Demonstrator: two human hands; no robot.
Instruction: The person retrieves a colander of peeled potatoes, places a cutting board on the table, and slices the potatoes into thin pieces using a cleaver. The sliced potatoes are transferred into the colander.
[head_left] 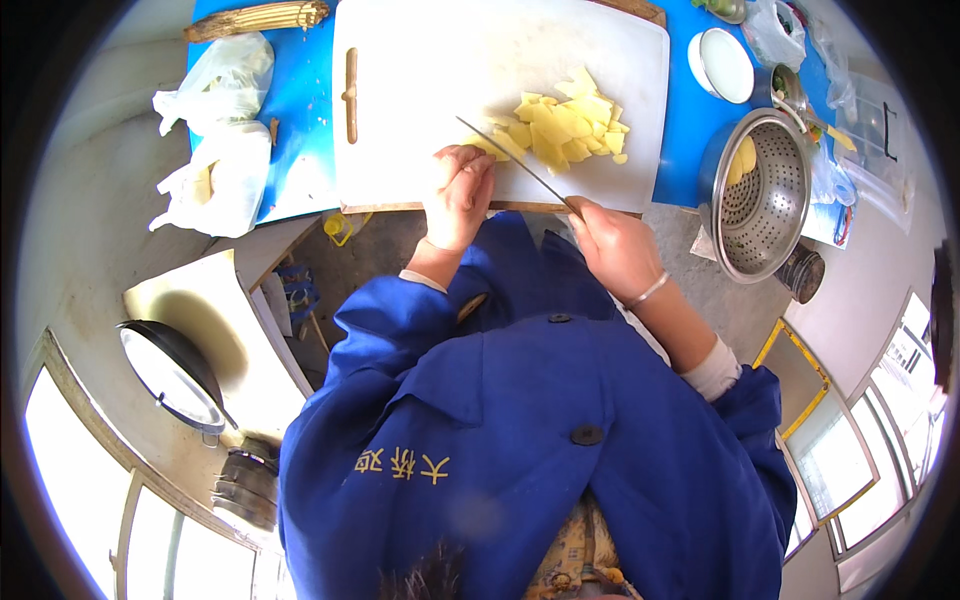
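Note:
My right hand (618, 248) is wrapped round the handle of a kitchen knife, most of which it hides. The thin dark blade of the knife (522, 166) slants up and left across the front of the white cutting board (430, 70). Close to its left side my left hand (462, 195) has curled fingers pressed down on a yellow potato piece (487, 148), partly covered by the fingers and blade. Beyond the knife lies a loose heap of yellow potato slices (570, 122), some spread toward the board's right.
A steel colander (722, 195) with some yellow pieces inside stands at the table's right edge. Behind it are a white bowl (722, 65) and plastic bags (775, 35). Two white plastic bags (225, 180) and a bundle of sticks (258, 20) lie on the blue tabletop (300, 100) at left.

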